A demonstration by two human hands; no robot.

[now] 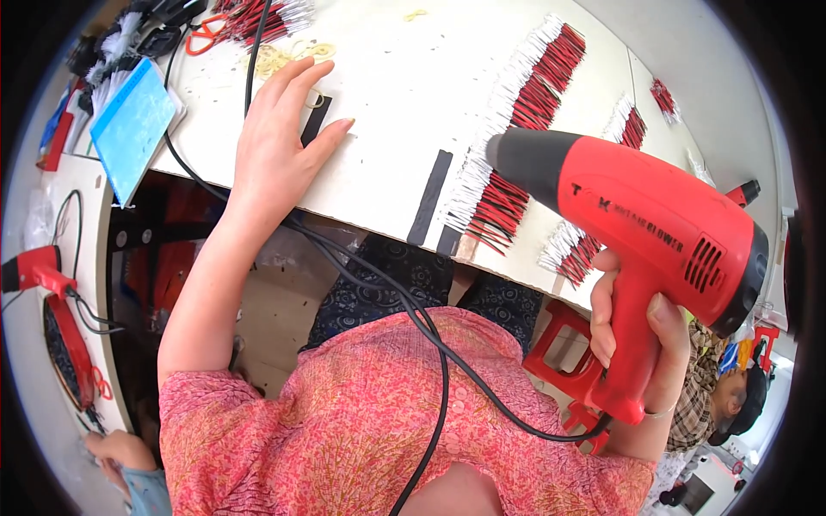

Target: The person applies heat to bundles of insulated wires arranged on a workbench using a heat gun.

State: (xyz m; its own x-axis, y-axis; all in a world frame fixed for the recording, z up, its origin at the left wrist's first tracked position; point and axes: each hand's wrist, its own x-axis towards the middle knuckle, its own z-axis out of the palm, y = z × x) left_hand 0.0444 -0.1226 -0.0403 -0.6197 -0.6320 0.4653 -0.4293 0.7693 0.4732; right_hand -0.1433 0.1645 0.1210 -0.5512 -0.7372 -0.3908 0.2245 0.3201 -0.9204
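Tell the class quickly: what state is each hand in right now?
Left hand: open, fingers spread, beside a short black strip.
Right hand: closed around the handle of a red-and-black heat gun.

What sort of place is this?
Likely a wire assembly workshop: a long row of red and black wires lies on the white worktable, and the right hand holds a red heat gun.
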